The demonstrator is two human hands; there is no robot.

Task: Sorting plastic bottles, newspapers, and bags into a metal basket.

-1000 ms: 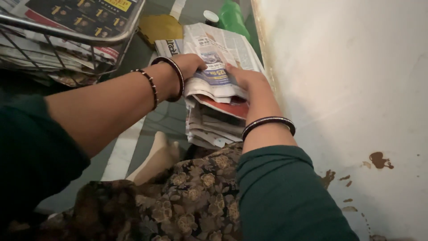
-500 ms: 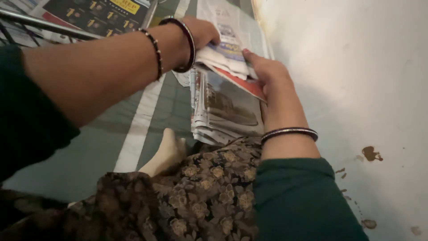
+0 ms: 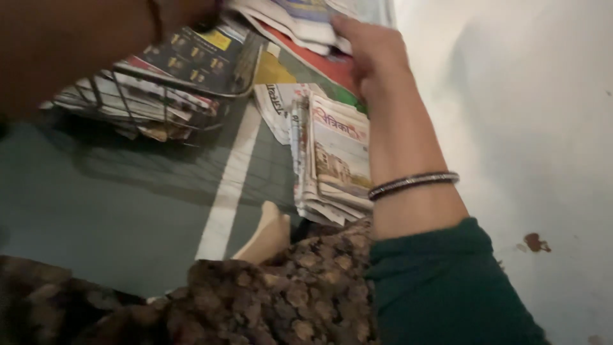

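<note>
dim room: white stained wall (image 3: 511, 128), grey-green floor (image 3: 96, 217) with pale stripe (image 3: 230, 185).

No packages, labels, signs or screens show here, only printed papers. A stack of folded newspapers (image 3: 335, 160) lies on the floor beside the pale wall, its top sheet white with a red heading and a brownish picture. More folded papers (image 3: 300, 19), white with a red edge, are raised at the top of the view. To the left, a dark printed sheet (image 3: 201, 57) with yellow patches lies atop a pile of papers in a wire basket (image 3: 159, 105).
</note>
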